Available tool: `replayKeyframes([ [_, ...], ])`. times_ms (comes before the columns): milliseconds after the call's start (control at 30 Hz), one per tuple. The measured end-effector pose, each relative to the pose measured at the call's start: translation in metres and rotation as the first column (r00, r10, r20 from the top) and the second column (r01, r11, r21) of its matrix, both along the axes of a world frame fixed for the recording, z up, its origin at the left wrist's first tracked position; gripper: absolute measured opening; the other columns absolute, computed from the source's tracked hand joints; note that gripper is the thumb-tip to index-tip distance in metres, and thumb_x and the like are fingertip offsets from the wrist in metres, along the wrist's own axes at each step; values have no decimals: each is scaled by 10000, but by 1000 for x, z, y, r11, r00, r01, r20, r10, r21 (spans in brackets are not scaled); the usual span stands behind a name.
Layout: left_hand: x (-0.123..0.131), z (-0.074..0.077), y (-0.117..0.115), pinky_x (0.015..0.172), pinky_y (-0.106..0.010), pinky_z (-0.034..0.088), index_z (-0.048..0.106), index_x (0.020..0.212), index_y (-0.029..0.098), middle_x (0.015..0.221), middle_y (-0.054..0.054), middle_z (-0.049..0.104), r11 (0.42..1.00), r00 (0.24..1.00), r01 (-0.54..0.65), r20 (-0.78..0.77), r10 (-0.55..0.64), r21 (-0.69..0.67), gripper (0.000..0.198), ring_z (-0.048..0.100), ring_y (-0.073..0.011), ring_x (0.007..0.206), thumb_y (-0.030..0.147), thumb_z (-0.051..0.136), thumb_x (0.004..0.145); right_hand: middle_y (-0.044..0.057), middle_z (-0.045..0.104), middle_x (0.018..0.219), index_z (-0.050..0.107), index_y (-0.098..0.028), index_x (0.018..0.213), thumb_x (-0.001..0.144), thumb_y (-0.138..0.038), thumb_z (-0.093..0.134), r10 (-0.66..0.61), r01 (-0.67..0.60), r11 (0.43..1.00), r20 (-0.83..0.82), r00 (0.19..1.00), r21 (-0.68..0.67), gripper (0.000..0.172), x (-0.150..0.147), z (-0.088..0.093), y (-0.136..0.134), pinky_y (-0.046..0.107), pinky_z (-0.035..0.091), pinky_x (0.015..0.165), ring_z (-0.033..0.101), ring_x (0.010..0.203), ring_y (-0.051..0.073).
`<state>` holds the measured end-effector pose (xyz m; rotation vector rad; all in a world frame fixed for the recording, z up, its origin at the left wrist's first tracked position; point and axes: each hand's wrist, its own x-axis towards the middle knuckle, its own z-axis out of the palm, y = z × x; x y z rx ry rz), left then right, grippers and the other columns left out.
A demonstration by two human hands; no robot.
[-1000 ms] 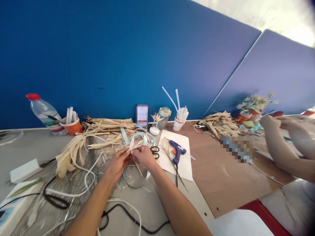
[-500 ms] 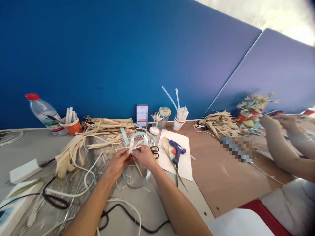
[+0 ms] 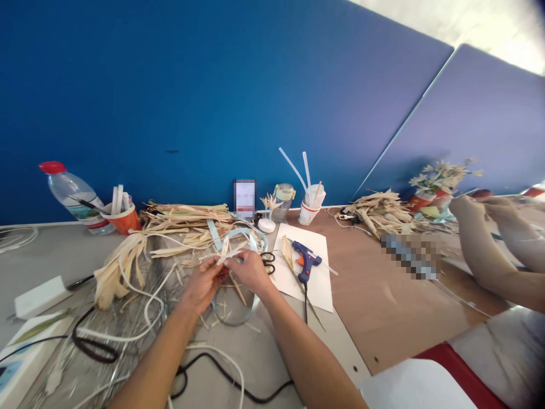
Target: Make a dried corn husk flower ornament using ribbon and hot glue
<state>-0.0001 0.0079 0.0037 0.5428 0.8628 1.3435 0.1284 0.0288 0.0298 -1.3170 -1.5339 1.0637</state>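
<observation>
Both my hands meet over the grey table, pinching a small piece of pale dried husk (image 3: 225,254) between their fingertips. My left hand (image 3: 200,286) grips it from the left, and my right hand (image 3: 252,270) holds it from the right with fingers curled. Beneath them lies a loop of light blue ribbon (image 3: 249,241) and a pile of dried husks (image 3: 179,227). Black scissors (image 3: 268,262) lie just right of my right hand.
A blue glue gun (image 3: 305,259) rests on white paper (image 3: 317,284). At the back stand a water bottle (image 3: 70,193), an orange cup (image 3: 121,218) and a white cup with glue sticks (image 3: 310,207). Cables (image 3: 97,346) trail at the left. Another person's arms (image 3: 489,250) work at the right.
My hands have barely shifted; the fingers have turned the husk piece slightly. The other person's arms at the right have moved a little.
</observation>
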Motion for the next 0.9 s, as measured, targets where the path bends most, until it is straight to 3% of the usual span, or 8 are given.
replayKeyframes([
  [133, 0, 1, 0, 592, -237, 535, 622, 702, 141, 643, -8, 634, 996, 992, -38, 114, 47, -80, 84, 593, -104, 567, 83, 658, 752, -54, 519, 507, 594, -192, 551, 651, -257, 647, 4, -5, 1000, -40, 999, -30, 130, 3, 2, 2, 234, 330, 560, 453, 540, 117],
  [300, -4, 4, -1, 622, -296, 567, 593, 733, 142, 664, -33, 638, 995, 989, 17, 145, -2, -99, 90, 623, -134, 606, 90, 596, 807, -53, 522, 508, 585, -185, 580, 656, -283, 620, 24, -36, 996, -153, 988, -77, 128, 10, 2, 8, 232, 323, 537, 439, 518, 106],
  [500, -6, 4, -1, 606, -281, 557, 567, 719, 142, 656, -18, 590, 996, 976, 54, 215, -37, -71, 134, 588, -110, 579, 106, 542, 846, -32, 574, 651, 613, -174, 784, 636, -308, 643, -228, 228, 973, -332, 915, -41, 202, 27, 16, 13, 244, 383, 600, 502, 619, 126],
  [600, -8, 3, 0, 599, -279, 554, 556, 707, 136, 664, -24, 582, 995, 975, 45, 223, -24, -92, 186, 580, -106, 573, 101, 485, 875, -13, 604, 711, 616, -175, 830, 658, -330, 637, -233, 243, 970, -365, 901, -19, 233, 55, 28, 7, 253, 405, 631, 529, 659, 134],
  [700, -9, 3, 0, 596, -282, 552, 549, 705, 138, 664, -24, 576, 994, 972, 40, 233, -16, -100, 211, 576, -106, 569, 91, 453, 886, 25, 632, 755, 628, -174, 844, 673, -352, 652, -262, 272, 962, -247, 933, 4, 248, 98, 28, -8, 286, 425, 656, 564, 675, 156],
  [767, -8, 3, 0, 591, -279, 548, 547, 709, 143, 662, -22, 572, 995, 971, 31, 240, -8, -93, 212, 571, -105, 566, 80, 446, 884, 63, 627, 693, 636, -171, 811, 734, -369, 608, -299, 299, 954, -19, 954, -10, 214, 130, 21, -19, 310, 414, 609, 574, 643, 184],
  [800, -8, 4, 0, 585, -274, 545, 546, 710, 145, 660, -20, 570, 996, 970, 26, 243, -4, -87, 212, 566, -103, 563, 76, 444, 883, 81, 623, 663, 632, -177, 773, 771, -372, 562, -326, 332, 943, 132, 936, -23, 207, 144, 16, -24, 322, 408, 587, 577, 623, 194],
  [900, -5, 4, 1, 560, -261, 531, 539, 706, 150, 643, -13, 553, 998, 969, 18, 247, -4, -56, 219, 543, -99, 545, 64, 435, 878, 94, 616, 610, 588, -193, 625, 775, -364, 546, -398, 439, 897, 333, 855, -53, 231, 175, 0, -31, 339, 385, 559, 563, 563, 201],
])
